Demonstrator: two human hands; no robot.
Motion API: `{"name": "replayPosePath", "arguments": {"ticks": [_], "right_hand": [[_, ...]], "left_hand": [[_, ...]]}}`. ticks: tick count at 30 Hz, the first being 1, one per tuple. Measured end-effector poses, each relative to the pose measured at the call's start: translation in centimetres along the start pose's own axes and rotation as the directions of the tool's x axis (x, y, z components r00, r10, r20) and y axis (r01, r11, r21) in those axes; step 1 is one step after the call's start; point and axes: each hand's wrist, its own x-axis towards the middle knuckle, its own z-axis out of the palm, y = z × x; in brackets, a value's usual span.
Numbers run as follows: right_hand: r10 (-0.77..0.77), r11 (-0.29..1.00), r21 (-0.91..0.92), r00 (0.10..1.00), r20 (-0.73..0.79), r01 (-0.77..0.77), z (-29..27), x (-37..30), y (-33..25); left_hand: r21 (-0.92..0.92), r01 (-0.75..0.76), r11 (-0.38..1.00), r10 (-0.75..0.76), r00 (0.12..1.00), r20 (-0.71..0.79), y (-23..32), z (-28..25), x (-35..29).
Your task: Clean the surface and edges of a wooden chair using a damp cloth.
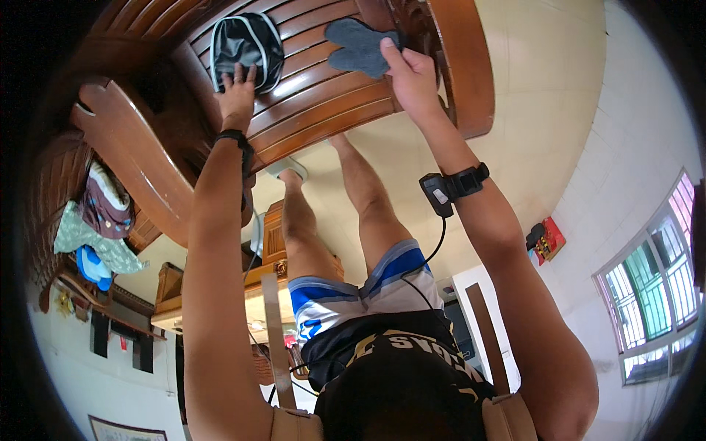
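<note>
On the slatted wooden seat (305, 77) lies a black bag (257, 45) with pale piping and a shiny, soft surface. My left hand (239, 92) rests on its near edge with the fingers spread, not gripping it. To the right, my right hand (413, 77) pinches a pair of dark grey socks (360, 50) between thumb and fingers. Their two rounded ends point left, over the slats. The fingers beneath the socks are partly hidden.
A broad wooden armrest (467, 66) borders the seat on the right, and another curved armrest (140, 162) stands at left. Folded cloths (99, 228) lie farther left. A cabled black device (441, 195) is strapped to my right forearm.
</note>
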Motion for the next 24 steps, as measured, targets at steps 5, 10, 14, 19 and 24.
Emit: {"name": "replayPosePath", "arguments": {"ticks": [5,10,14,19,24], "right_hand": [[0.021,1.000,0.019,0.996,-0.090,-0.019,-0.2,-0.6,0.8],[-0.004,0.994,-0.105,0.987,-0.161,-0.013,0.8,-1.9,-1.7],[0.035,0.998,-0.052,0.990,-0.134,-0.042,1.3,-3.4,-1.9],[-0.060,0.998,-0.036,0.992,-0.110,0.056,3.7,-4.8,-1.9],[-0.076,0.987,-0.144,0.996,-0.056,0.068,6.8,-4.5,-2.1]], "left_hand": [[-0.602,-0.183,0.777,0.017,0.963,-0.271,2.7,-3.4,-2.9],[-0.945,-0.197,0.260,-0.317,0.907,-0.276,-0.4,-11.1,-9.3],[-0.956,-0.274,-0.109,-0.441,0.875,-0.201,-5.8,-15.7,-17.9],[-0.907,-0.345,0.242,-0.650,0.636,-0.416,-18.9,-17.0,-29.2],[-0.788,0.150,0.597,-0.652,0.663,-0.369,-28.8,-11.4,-32.8]]}}
